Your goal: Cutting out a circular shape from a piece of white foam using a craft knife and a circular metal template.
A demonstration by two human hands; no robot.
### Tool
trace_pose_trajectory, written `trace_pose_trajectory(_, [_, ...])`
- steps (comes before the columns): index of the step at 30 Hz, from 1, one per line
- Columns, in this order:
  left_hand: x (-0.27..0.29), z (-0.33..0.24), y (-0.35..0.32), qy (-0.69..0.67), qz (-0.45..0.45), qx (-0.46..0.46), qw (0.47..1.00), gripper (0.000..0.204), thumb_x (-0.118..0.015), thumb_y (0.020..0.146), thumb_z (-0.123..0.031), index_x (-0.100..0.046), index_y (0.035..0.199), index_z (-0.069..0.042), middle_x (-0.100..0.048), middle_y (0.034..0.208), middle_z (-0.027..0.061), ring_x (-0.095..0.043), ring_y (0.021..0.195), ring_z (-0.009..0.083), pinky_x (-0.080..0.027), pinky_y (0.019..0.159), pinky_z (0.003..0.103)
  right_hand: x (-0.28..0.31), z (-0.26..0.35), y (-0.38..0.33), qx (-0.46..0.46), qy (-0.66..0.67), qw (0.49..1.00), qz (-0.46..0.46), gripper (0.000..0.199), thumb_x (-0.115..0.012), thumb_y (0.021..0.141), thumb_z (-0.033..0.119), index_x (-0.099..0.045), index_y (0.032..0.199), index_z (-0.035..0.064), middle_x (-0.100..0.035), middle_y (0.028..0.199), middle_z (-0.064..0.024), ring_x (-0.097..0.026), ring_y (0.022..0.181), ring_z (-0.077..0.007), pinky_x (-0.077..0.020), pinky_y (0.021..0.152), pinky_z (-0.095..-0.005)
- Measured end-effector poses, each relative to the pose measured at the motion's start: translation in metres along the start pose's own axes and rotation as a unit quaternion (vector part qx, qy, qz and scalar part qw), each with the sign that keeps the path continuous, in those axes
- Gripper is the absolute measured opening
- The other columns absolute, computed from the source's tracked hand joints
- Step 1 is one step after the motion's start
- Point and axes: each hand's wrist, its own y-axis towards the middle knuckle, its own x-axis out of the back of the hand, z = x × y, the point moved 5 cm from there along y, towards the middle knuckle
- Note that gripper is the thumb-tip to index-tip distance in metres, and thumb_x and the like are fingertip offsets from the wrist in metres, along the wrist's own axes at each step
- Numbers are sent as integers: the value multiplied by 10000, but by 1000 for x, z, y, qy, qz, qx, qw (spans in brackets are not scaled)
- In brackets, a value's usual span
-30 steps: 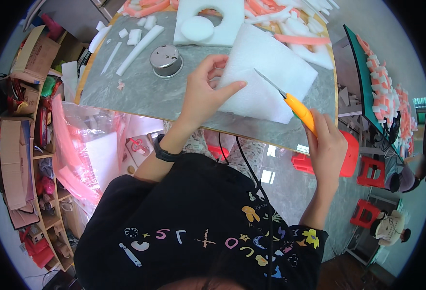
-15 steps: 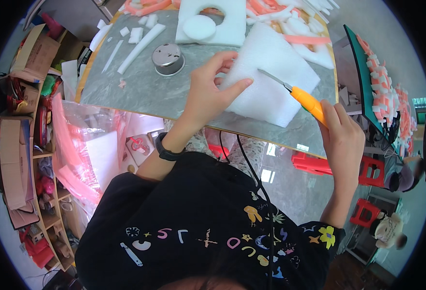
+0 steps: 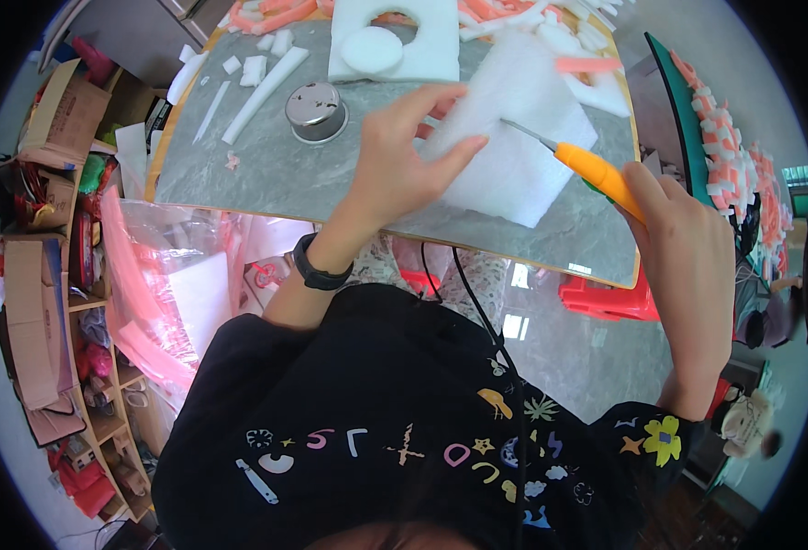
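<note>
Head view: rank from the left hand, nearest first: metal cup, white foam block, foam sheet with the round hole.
From the left hand:
1. White foam block, under its fingers, to the right.
2. Metal cup, just left on the board.
3. Foam sheet with the round hole, at the far edge.

A grey stone-patterned table (image 3: 239,174) with a wooden edge fills the upper middle. To the left stands an open shelf unit (image 3: 74,312) crammed with cardboard boxes (image 3: 60,110) and clutter. Clear plastic bags (image 3: 175,275) holding pink and white sheets hang beneath the table. The floor (image 3: 560,348) is glossy grey and mirrors bright overhead light. A red plastic stool (image 3: 606,298) sits on it at right.
</note>
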Motion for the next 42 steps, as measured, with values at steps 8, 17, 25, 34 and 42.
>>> trace_pose_trajectory(8, [2, -6, 9, 21, 19, -25, 999, 361, -767, 672, -145, -632, 991, -43, -650, 782, 69, -623, 697, 157, -488, 571, 265, 8, 9, 3, 52, -52, 997, -28, 171, -613, 822, 111, -493, 932, 59, -517, 681, -111, -551, 582, -281, -405, 513, -370])
trace_pose_trajectory(17, [2, 2, 3, 2, -3, -16, 1000, 345, -764, 684, -142, -635, 987, -39, -652, 795, 75, -621, 693, 157, -485, 565, 261, 2, 22, 16, 77, -69, 994, -30, 136, -587, 816, 94, -496, 908, 52, -518, 654, -108, -575, 600, -268, -424, 518, -367])
trace_pose_trajectory(25, [-6, -3, 4, -6, 9, 2, 1000, 342, -752, 696, -144, -628, 991, -24, -652, 795, 95, -627, 693, 178, -486, 559, 278, -12, 27, 25, 99, -76, 991, -44, 149, -598, 809, 103, -502, 911, 49, -540, 656, -101, -594, 610, -253, -446, 535, -351])
trace_pose_trajectory(34, [-3, 1, 4, 69, -22, 20, 997, 338, -741, 695, -136, -613, 980, -7, -636, 774, 130, -615, 660, 227, -476, 561, 305, -22, 12, 21, 55, -25, 998, -15, 199, -628, 814, 153, -479, 893, 46, -564, 665, -129, -594, 627, -298, -446, 545, -393])
trace_pose_trajectory(42, [-3, 10, 0, 48, -36, 50, 997, 324, -749, 688, -133, -624, 954, 2, -636, 768, 116, -608, 658, 200, -473, 574, 294, -33, 10, 25, 34, 71, 997, -3, 224, -633, 818, 175, -477, 907, 40, -562, 657, -161, -578, 651, -360, -437, 568, -441])
